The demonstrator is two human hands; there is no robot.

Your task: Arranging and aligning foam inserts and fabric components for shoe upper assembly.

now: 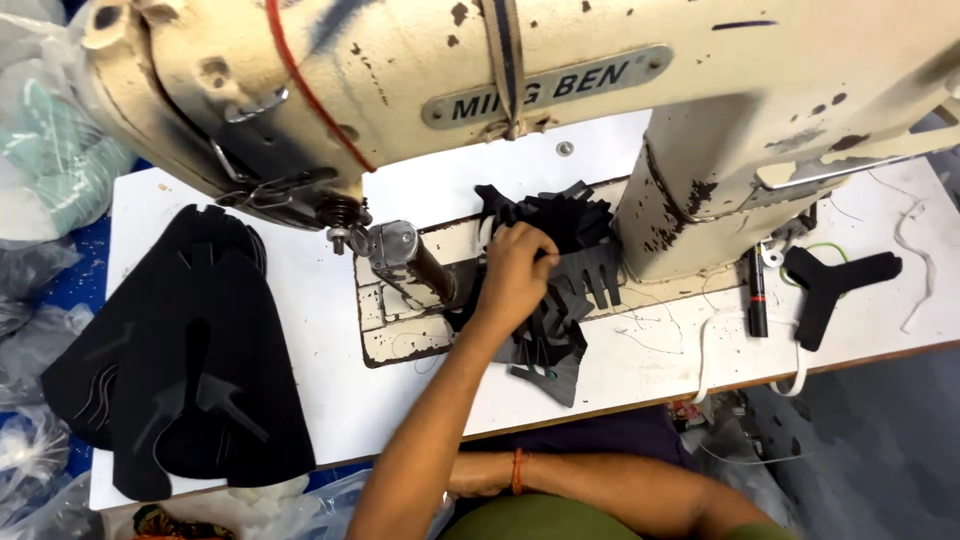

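Note:
My left hand [515, 272] reaches up over the white table [320, 300] and closes its fingers on a pile of black cut pieces with slotted edges [575, 265]. The pile lies on the bed of a worn cream sewing machine [700, 70], just right of the presser foot and post [400, 255]. More of these black pieces spill toward the table's front edge [555, 370]. My right hand [470, 476] rests low by my lap below the table edge, an orange band on its wrist. The left forearm partly hides it.
A large stack of black fabric panels [180, 350] lies at the table's left end. A black Y-shaped piece [830, 285], a dark pen [757, 292] and a white cord [708, 350] lie at the right. Clear plastic bags [40, 160] crowd the left side.

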